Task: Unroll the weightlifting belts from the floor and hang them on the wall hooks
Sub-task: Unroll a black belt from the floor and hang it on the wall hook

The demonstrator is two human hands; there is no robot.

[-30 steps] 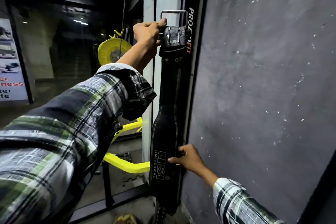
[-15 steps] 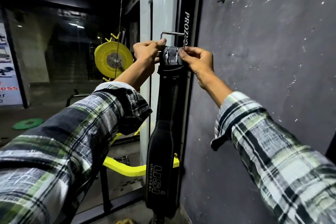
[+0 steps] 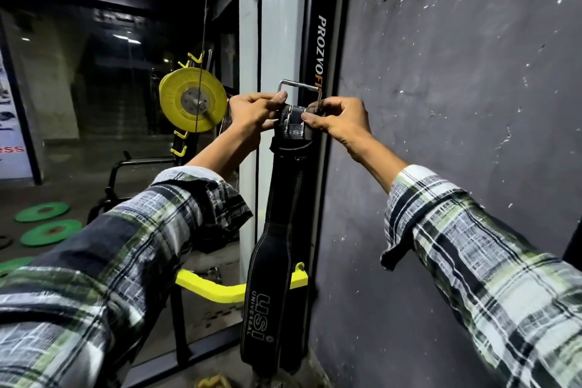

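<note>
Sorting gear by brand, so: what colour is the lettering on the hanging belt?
White lettering on the black belt, seen clearest in the head view.

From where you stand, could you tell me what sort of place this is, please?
Most likely a gym. Green weight plates lie on the floor, a yellow plate sits on a rack, and both hands hold a weightlifting belt by its buckle end beside a white machine.

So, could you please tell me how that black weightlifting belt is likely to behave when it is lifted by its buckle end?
The weightlifting belt hangs straight from both hands without kinking, so it is probably fairly stiff, thick leather. Its wide lower section likely makes it bottom-heavy and apt to swing. The left hand and right hand both pinch the top by the metal buckle, suggesting noticeable weight.
</note>
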